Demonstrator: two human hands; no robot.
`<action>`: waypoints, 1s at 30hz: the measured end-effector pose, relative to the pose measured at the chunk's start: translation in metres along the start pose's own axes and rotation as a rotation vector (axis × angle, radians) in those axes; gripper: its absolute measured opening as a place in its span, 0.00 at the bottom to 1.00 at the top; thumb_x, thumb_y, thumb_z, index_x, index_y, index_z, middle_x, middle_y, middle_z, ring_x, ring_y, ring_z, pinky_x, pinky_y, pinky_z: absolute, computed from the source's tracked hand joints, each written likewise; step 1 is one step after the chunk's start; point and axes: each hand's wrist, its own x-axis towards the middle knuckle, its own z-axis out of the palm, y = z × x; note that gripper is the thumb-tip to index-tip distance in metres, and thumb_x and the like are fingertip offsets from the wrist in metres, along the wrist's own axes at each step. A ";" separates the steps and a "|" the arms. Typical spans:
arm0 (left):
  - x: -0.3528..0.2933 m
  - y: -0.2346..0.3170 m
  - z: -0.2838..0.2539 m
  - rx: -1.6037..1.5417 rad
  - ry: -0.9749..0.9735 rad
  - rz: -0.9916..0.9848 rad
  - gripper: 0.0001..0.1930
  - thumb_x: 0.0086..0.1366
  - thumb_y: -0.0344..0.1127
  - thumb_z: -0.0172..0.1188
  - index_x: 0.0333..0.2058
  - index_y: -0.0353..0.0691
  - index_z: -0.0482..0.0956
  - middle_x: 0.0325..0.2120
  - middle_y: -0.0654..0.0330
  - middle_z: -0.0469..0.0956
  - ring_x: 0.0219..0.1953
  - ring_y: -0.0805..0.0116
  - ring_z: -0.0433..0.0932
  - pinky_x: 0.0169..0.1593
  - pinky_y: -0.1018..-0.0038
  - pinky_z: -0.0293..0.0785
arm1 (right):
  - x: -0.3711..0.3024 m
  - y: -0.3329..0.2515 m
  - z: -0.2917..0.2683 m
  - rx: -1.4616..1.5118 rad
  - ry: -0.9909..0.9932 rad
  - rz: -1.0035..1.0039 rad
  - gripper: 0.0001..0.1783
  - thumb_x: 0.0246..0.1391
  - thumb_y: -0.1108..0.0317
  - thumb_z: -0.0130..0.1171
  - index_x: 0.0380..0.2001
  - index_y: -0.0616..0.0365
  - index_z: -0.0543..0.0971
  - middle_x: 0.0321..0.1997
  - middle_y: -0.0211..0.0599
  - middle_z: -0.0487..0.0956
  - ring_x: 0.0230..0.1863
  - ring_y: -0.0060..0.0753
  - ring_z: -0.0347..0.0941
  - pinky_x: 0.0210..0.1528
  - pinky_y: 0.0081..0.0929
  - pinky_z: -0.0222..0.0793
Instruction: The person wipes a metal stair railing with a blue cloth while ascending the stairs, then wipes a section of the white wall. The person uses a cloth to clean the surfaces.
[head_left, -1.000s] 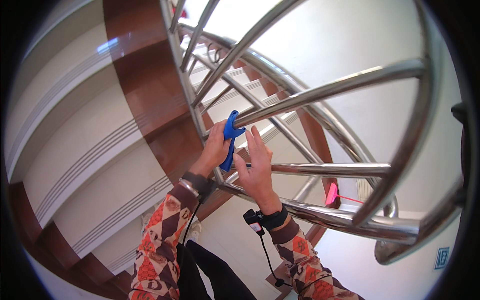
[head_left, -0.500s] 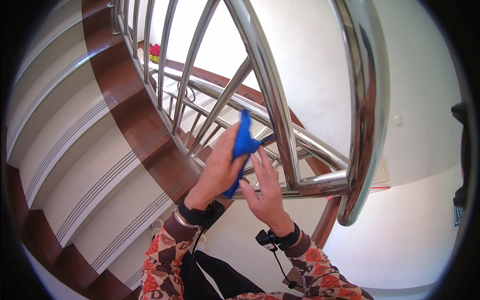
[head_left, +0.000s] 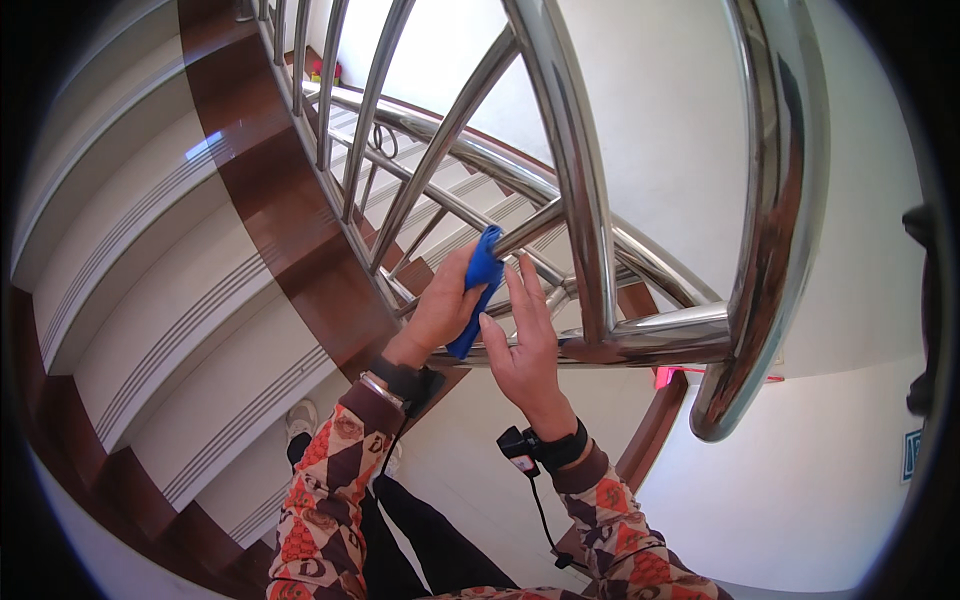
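My left hand (head_left: 440, 310) is closed on a blue cloth (head_left: 484, 268), which is bunched against the lower end of a slanted metal bar (head_left: 532, 226) of the stair railing. The cloth's lower tail hangs down past the fingers. My right hand (head_left: 525, 350) is just to the right, palm turned toward the cloth. Its fingers point up and are loosely stretched near the same bar; whether the fingertips touch the bar I cannot tell. Below and to the right, the railing's shiny horizontal tube (head_left: 650, 342) meets a thick curved end post (head_left: 768, 200).
Pale steps (head_left: 190, 330) with a red-brown border (head_left: 265, 210) descend along the left. Behind the railing is a lower flight with its own handrail (head_left: 430, 125). A white wall (head_left: 800, 450) curves round the right. My shoe (head_left: 300, 417) shows beside the steps.
The railing has shifted rightward in view. My left hand and the cloth now sit lower on the slanted bar, with more of the bar exposed above them. My right hand stays beside the cloth.
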 end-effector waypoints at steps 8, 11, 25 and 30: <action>-0.024 -0.016 -0.003 0.004 0.002 -0.172 0.31 0.64 0.23 0.57 0.66 0.37 0.63 0.56 0.44 0.72 0.60 0.41 0.71 0.63 0.58 0.68 | -0.007 0.020 0.028 0.004 -0.050 0.039 0.34 0.60 0.71 0.61 0.69 0.63 0.65 0.76 0.59 0.60 0.75 0.56 0.59 0.72 0.42 0.56; -0.019 -0.005 -0.003 -0.017 0.024 -0.086 0.31 0.63 0.22 0.56 0.66 0.38 0.64 0.56 0.44 0.72 0.60 0.41 0.71 0.63 0.59 0.68 | -0.006 0.023 0.028 -0.011 -0.041 0.022 0.34 0.60 0.71 0.61 0.69 0.62 0.67 0.74 0.61 0.62 0.74 0.56 0.61 0.71 0.42 0.58; -0.042 -0.021 -0.006 -0.059 -0.040 -0.150 0.30 0.63 0.21 0.56 0.64 0.39 0.66 0.54 0.46 0.73 0.58 0.44 0.72 0.63 0.59 0.68 | -0.012 0.016 0.014 0.154 -0.118 0.078 0.32 0.59 0.74 0.62 0.67 0.62 0.70 0.73 0.60 0.65 0.74 0.54 0.62 0.71 0.37 0.60; -0.046 -0.005 0.000 -0.038 -0.031 -0.131 0.29 0.63 0.20 0.55 0.64 0.39 0.67 0.57 0.48 0.72 0.60 0.47 0.72 0.64 0.61 0.67 | -0.015 0.015 0.010 0.191 -0.177 0.113 0.31 0.59 0.74 0.62 0.66 0.62 0.71 0.72 0.59 0.66 0.74 0.52 0.63 0.70 0.36 0.61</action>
